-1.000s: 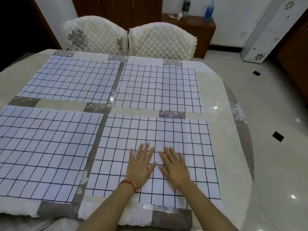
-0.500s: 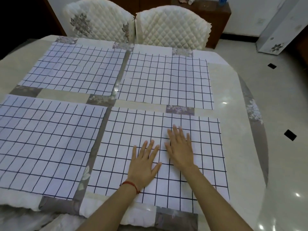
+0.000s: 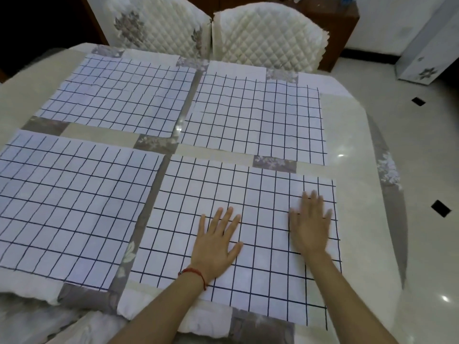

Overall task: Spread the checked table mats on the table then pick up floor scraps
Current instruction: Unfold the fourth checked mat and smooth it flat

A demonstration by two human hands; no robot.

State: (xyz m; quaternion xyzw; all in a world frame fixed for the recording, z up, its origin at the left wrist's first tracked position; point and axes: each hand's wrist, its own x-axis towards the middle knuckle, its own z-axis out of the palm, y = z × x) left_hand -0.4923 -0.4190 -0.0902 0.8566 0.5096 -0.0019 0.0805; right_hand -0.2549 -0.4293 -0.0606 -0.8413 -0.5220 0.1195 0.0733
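Observation:
Several white mats with dark checks lie flat on the table. The near right mat is under both my hands. My left hand, with a red string at the wrist, rests flat near the mat's middle, fingers spread. Flat and blurred, my right hand lies close to the mat's right edge. The near left mat, the far left mat and the far right mat lie spread with narrow gaps between them. No floor scraps are visible.
Two quilted cream chairs stand at the table's far side. The glossy tiled floor with small black insets runs along the right. A brown cabinet and a white floral appliance stand at the back right.
My right hand has slid rightward across the near right mat toward its right edge. My left hand has stayed near the middle. The camera has tilted lower.

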